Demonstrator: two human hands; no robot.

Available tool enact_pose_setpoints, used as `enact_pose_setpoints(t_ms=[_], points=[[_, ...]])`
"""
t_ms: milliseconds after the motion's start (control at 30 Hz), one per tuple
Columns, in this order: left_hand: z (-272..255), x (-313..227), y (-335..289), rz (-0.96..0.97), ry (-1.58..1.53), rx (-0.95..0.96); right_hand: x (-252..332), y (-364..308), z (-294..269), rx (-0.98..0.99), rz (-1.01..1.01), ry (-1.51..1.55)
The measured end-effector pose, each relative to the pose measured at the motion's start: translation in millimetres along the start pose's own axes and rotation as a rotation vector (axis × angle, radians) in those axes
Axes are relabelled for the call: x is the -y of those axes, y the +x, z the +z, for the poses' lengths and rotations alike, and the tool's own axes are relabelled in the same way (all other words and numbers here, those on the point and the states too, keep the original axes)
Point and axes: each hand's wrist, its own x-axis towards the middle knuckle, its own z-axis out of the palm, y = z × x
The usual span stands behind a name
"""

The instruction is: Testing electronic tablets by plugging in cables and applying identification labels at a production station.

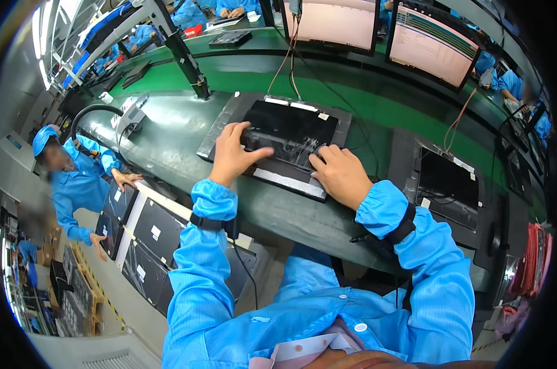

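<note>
A dark, glossy display panel [295, 126] lies in a black fixture [219, 125] on the bench in front of me. Clear, creased film shows along its near part. My left hand [234, 154] is at the panel's left side, thumb stretched out over the near strip and away from the fingers. At the near right corner, my right hand [341, 176] rests with slightly bent fingertips on the edge; its palm side is hidden. Neither hand is seen to grasp anything. A dark band with a cord circles my left wrist, and another band is on my right.
A second fixture with a dark panel [448, 178] stands to the right. Two monitors [434, 43] are behind the bench, with cables hanging down. At left, a co-worker [85, 184] touches a dark panel on a cart [144, 197] of several panels. A black post [189, 67] rises at the back.
</note>
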Motion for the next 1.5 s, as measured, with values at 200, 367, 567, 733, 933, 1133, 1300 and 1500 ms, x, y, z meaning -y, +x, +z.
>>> enact_pose_setpoints(t_ms=[200,367,567,733,933,1133,1300,1500], points=[[17,47,4,0.068,0.113,0.298,3,-2,5,0.086,0.207,0.067],[24,46,-3,0.02,0.023,0.177,5,0,9,0.055,0.222,0.105],[11,1,-6,-0.094,0.072,0.18,-34,-64,-55,0.091,0.147,0.24],[-4,-126,-28,0.156,0.049,0.173,-132,-231,-182,0.094,0.648,-0.294],[78,-311,-39,0.591,-0.162,0.426,-184,-375,-222,0.151,0.864,-0.159],[182,-426,-41,0.55,-0.051,0.541,-206,-370,-229,0.125,0.585,-0.061],[208,-444,-43,0.558,-0.063,0.467,-201,-352,-272,0.274,0.766,0.223],[201,-435,-33,0.729,-0.231,0.198,-165,-321,-313,0.338,0.684,0.126]])
